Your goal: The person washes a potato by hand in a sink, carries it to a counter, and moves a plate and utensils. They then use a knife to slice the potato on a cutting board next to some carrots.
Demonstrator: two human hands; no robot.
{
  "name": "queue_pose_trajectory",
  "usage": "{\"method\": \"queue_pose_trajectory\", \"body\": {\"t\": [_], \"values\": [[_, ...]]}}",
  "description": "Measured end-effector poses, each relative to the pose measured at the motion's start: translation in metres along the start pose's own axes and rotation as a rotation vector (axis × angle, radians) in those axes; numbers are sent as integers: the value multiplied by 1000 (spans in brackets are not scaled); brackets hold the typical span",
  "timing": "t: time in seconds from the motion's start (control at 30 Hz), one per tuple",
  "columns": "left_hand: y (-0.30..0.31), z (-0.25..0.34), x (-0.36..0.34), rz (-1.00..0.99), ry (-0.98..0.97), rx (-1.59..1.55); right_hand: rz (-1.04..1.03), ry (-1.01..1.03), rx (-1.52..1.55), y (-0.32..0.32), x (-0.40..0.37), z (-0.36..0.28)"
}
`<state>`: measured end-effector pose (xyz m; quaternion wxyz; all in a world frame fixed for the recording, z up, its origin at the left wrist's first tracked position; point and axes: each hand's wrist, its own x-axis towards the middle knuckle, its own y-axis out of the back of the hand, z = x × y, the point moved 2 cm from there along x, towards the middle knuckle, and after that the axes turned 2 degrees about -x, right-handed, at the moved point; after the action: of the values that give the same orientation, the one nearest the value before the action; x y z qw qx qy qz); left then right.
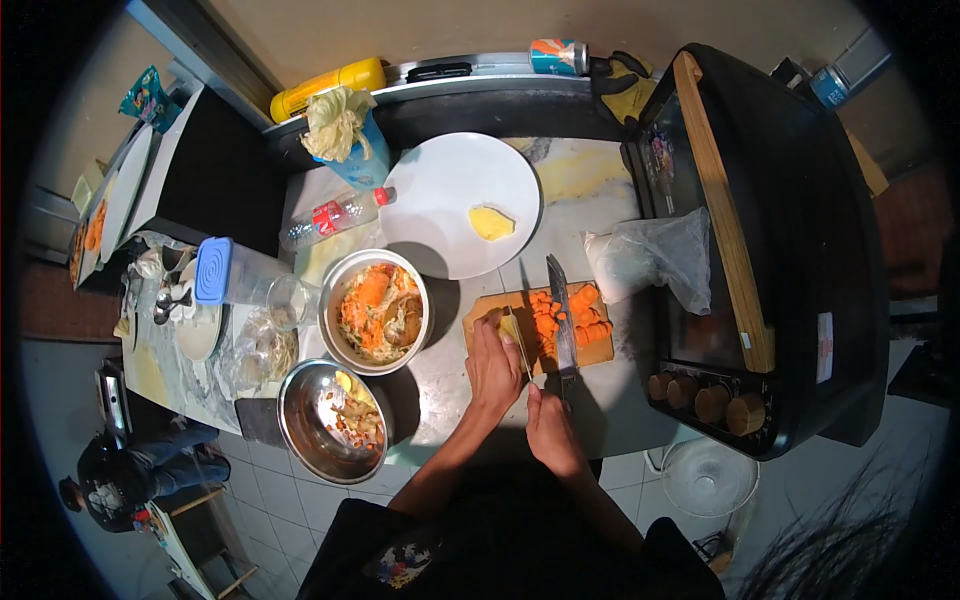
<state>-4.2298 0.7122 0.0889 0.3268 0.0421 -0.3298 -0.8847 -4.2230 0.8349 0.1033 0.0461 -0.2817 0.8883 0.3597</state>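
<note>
Slim knife [525,340], seen edge-on as a thin dark line, stands on the wooden cutting board [482,305]. Its long axis runs almost 6 to 12 o'clock, with the tip pointing at 12 toward the white plate [440,190] and the handle end toward the person.

At the board's 8 o'clock sits a steel bowl [292,425] holding vegetable scraps. At its 9 o'clock is a pot [426,300] filled with shredded vegetables. The left hand [495,365] comes in from 7 o'clock, palm down, with its fingers curled over a pale yellow piece [511,325], pinning it to the board just left of the blade. The right hand [552,430] sits at the board's 6 o'clock edge with its knuckles up. It is closed in a fist where the slim knife ends, and the handle is hidden inside it. A broad kitchen knife [560,305] lies flat just right of the slim one, also tip to 12. Sliced carrot [580,318] is piled beside it. At 2 o'clock lies a clear plastic bag [650,260], against a black oven [790,250].
</note>
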Motion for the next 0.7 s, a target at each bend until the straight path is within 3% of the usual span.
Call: {"method": "queue_pose_trajectory", "body": {"t": [0.3, 0.57, 0.7], "values": [[2, -2, -1, -22, 50, -9, -38, 18, 13, 4, 4, -7], [-4, -8, -3, 28, -82, -7, -44, 32, 28, -5, 18, 2], [-3, -7, -4, 27, -58, -38, -32, 50, 83, 0, 21, -5]]}}
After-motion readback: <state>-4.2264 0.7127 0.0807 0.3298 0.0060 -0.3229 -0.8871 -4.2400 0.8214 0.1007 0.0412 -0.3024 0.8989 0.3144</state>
